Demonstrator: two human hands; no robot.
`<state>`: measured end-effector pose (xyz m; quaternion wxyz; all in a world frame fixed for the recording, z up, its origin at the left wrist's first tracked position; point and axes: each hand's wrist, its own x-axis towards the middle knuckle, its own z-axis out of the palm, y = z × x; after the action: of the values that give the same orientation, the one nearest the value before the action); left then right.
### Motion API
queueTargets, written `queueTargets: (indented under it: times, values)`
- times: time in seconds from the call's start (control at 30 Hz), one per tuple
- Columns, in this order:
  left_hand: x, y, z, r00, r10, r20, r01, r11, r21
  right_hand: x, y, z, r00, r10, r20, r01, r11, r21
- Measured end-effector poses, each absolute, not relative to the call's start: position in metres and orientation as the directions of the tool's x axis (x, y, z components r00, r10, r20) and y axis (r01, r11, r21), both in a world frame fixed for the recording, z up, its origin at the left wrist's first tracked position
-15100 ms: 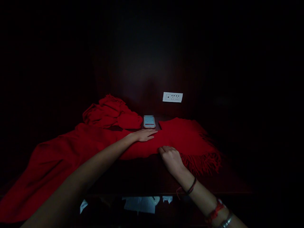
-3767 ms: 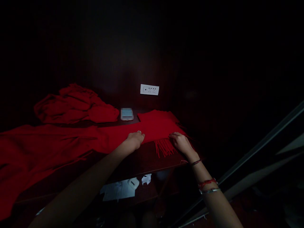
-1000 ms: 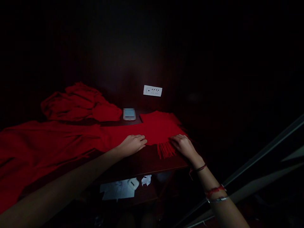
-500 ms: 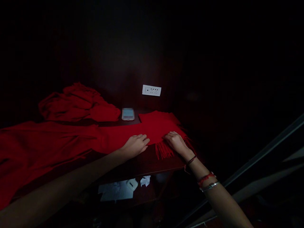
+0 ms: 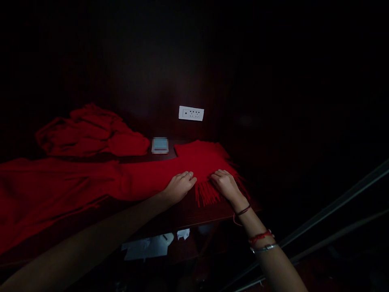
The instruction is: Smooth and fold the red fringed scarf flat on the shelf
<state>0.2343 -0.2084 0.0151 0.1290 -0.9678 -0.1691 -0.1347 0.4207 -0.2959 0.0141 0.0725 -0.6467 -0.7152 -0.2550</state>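
A red scarf (image 5: 148,174) with a fringed end lies spread along a dark wooden table. Near that end, my left hand (image 5: 179,187) has its fingers curled and pinched at the scarf's near edge; a ring shows on one finger. My right hand (image 5: 225,183) grips the cloth just above the fringe (image 5: 207,194), a short way to the right. Its fingertips are partly hidden by the back of the hand. Toward the left the scarf is looser and wrinkled, running out of view.
A heap of red cloth (image 5: 94,134) sits at the back left. Beside it lies a phone (image 5: 159,146) with a blurred screen, below a white wall socket (image 5: 191,113). Papers (image 5: 147,248) and a crumpled white scrap (image 5: 183,234) rest on a lower shelf. The surroundings are very dark.
My left hand has slid slightly right along the scarf's edge, closer to my right hand. My right hand stays at the fringed end. The view has shifted a little.
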Motion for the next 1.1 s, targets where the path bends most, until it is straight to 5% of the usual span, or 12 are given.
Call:
queueTargets:
  times: [0.37, 0.77, 0.9, 1.1]
  values:
    - [0.235, -0.209, 0.015, 0.89, 0.313, 0.332, 0.387, -0.903, -0.188, 0.418, -0.296, 0.014, -0.133, 0.871, 0.472, 0.956, -0.012, 0.292]
    - [0.266, -0.217, 0.019, 0.892, 0.263, 0.368, 0.361, -0.904, -0.231, 0.419, -0.297, 0.016, -0.109, 0.874, 0.473, 0.988, 0.043, 0.148]
    - [0.262, -0.214, 0.019, 0.873, 0.289, 0.394, 0.38, -0.908, -0.176, 0.416, -0.295, 0.017, -0.211, 0.871, 0.444, 0.973, 0.143, 0.182]
    - [0.26, -0.212, 0.017, 0.853, 0.34, 0.395, 0.424, -0.894, -0.146, 0.417, -0.29, 0.015, -0.206, 0.861, 0.465, 0.963, 0.094, 0.253]
